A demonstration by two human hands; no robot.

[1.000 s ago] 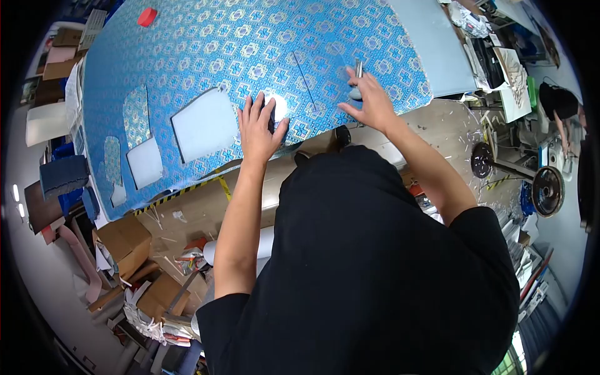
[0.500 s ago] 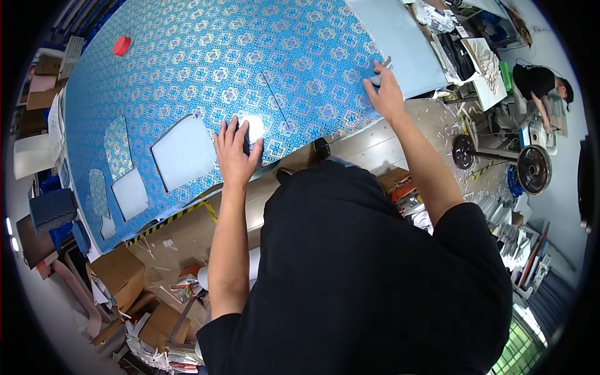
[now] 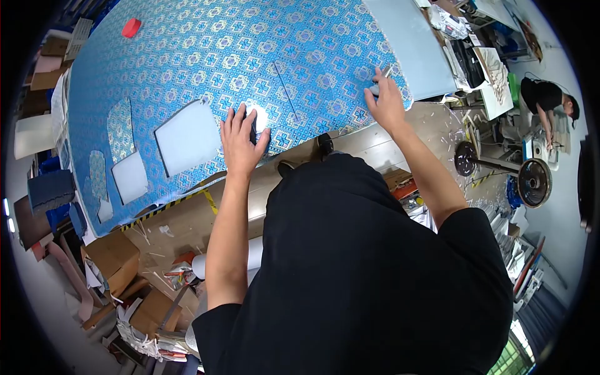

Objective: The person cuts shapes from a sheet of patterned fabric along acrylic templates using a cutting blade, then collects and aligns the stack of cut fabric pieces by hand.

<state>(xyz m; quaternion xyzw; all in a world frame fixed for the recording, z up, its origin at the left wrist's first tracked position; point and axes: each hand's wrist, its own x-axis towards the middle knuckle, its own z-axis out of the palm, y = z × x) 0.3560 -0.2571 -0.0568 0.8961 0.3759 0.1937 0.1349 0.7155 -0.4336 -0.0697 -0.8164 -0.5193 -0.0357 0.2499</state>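
Blue patterned cloth (image 3: 325, 56) covers the table. My left hand (image 3: 242, 140) lies flat on it near the front edge, fingers spread. Beside and partly under its fingers is a dark object I cannot make out, next to a bright white round patch (image 3: 259, 119). My right hand (image 3: 387, 107), at the cloth's right end, is closed around a small tool with a grey handle (image 3: 375, 90) and a metal tip; its exact kind is hidden. Between my hands a thin dark straight line (image 3: 285, 90) crosses the cloth. To the left, a pale openings-like panel (image 3: 190, 137) shows dark edges.
A red round object (image 3: 131, 28) sits far left on the cloth. Smaller pale shapes (image 3: 130, 178) are at its left end. Beyond my right hand lies a pale grey surface (image 3: 415, 50). A fan (image 3: 534, 181) and a co-worker (image 3: 547, 100) are to the right; cardboard boxes (image 3: 112, 262) lie lower left.
The whole view has shifted slightly, with the cloth appearing higher and further right. My right hand has drawn a little nearer to me across the cloth; my left hand stays at nearly the same spot.
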